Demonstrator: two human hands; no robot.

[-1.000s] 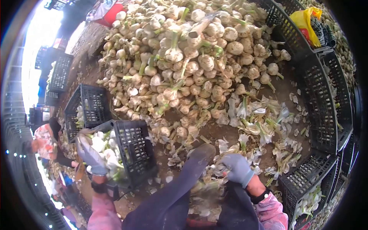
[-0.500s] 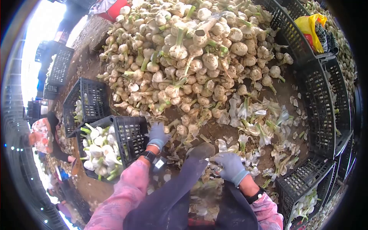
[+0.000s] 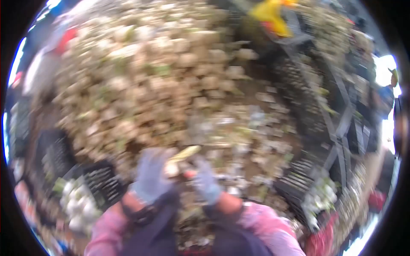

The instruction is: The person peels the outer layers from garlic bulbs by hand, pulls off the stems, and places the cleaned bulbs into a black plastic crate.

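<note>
Now the left hand point(image 3: 150, 175) has come back from the near edge of the heap point(image 3: 162, 77), where it reached half a second ago, and it holds a garlic bulb point(image 3: 172, 169) above the lap. The view has swung round too, smearing everything. That means, as I judge it, a fresh bulb is up for handling by both hands. Its pale stem point(image 3: 185, 153) points far and right, over the gap between the gloves. The left fingers are wrapped round the bulb; the right hand point(image 3: 207, 181) sits just beside it, fingers curled — whether they grip anything, I cannot tell. White bulbs point(image 3: 76, 202) fill a crate at near left. As for writing, the yellow bag point(image 3: 271, 17) at far right shows nothing readable — no brand, no label.
</note>
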